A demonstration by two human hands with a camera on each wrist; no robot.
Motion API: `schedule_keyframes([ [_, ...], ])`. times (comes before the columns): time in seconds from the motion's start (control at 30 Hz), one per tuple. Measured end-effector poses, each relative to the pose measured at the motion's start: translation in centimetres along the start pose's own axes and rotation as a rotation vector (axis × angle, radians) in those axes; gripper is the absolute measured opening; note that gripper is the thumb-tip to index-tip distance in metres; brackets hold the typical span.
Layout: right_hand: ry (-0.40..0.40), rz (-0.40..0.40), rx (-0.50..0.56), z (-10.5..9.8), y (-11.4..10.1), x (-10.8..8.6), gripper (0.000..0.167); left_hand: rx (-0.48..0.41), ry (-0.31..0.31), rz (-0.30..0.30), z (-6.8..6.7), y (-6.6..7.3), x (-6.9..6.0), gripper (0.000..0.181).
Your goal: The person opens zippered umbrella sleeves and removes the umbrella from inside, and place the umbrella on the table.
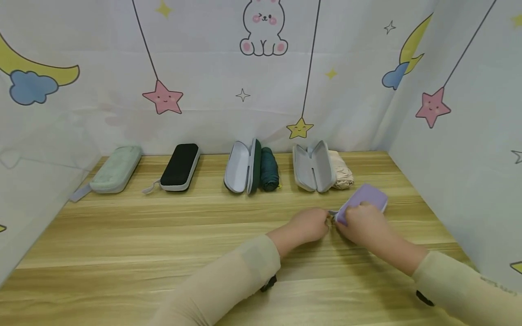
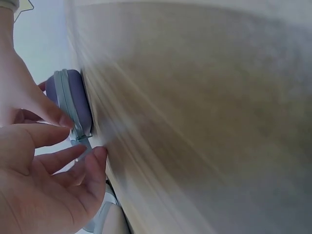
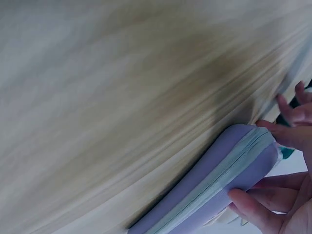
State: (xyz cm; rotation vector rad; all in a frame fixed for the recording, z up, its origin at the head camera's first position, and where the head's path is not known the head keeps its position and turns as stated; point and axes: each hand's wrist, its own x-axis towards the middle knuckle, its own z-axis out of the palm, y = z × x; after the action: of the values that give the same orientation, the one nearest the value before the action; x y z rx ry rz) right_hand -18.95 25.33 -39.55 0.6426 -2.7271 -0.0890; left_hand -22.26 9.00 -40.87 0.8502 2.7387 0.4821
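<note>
A purple zippered case (image 1: 369,195) lies on the right side of the table, its pale zipper band (image 3: 222,178) facing the person. The right hand (image 1: 367,226) grips its near end, thumb on the lower side in the right wrist view. Beside that end, the left hand (image 1: 311,225) pinches the grey strap (image 2: 84,144) at the zipper's end between thumb and fingers. In the left wrist view the case (image 2: 80,100) looks closed, and the two hands nearly touch.
Along the back stand a pale green case (image 1: 118,170), a black case (image 1: 180,166), an opened green case (image 1: 238,167) beside a dark green folded bundle (image 1: 268,168), and an opened grey case (image 1: 303,168) beside a beige bundle (image 1: 341,171). Patterned curtains border the wooden table (image 1: 163,253).
</note>
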Motion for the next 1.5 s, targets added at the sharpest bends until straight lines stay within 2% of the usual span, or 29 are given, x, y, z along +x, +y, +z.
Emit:
schedule_keyframes([
  [0.3, 0.014, -0.019, 0.056, -0.5, -1.9, -0.4, 0.041, -0.027, 0.006, 0.036, -0.4, -0.5, -0.4, 0.014],
  [0.53, 0.076, -0.035, 0.097, -0.7, -3.0, -0.5, 0.042, -0.061, -0.014, 0.039, -0.4, -1.0, -0.6, 0.035],
  [0.63, 0.062, -0.027, 0.131, -0.9, -3.3, -0.5, 0.043, -0.038, -0.016, 0.036, -0.5, -1.3, -0.9, 0.039],
  [0.73, 0.026, -0.030, 0.162, -1.3, -3.6, -0.4, 0.043, -0.017, -0.029, 0.007, -0.6, -1.5, -1.3, 0.039],
  [0.93, -0.011, -0.081, 0.167, -2.4, -3.8, -0.1, 0.034, 0.066, -0.060, -0.032, -1.1, -2.0, -2.1, 0.033],
  [1.1, -0.054, -0.112, 0.116, -3.0, -3.3, 0.8, 0.015, 0.126, -0.064, -0.029, -1.4, -2.7, -3.1, 0.020],
  [1.27, -0.127, -0.168, 0.179, -3.3, -1.7, 1.8, 0.024, 0.159, -0.052, -0.006, -1.5, -4.0, -4.0, 0.014],
  [1.5, -0.205, -0.278, 0.178, -2.9, 0.6, 2.7, 0.040, 0.186, -0.031, 0.006, -2.2, -5.1, -5.4, 0.015],
])
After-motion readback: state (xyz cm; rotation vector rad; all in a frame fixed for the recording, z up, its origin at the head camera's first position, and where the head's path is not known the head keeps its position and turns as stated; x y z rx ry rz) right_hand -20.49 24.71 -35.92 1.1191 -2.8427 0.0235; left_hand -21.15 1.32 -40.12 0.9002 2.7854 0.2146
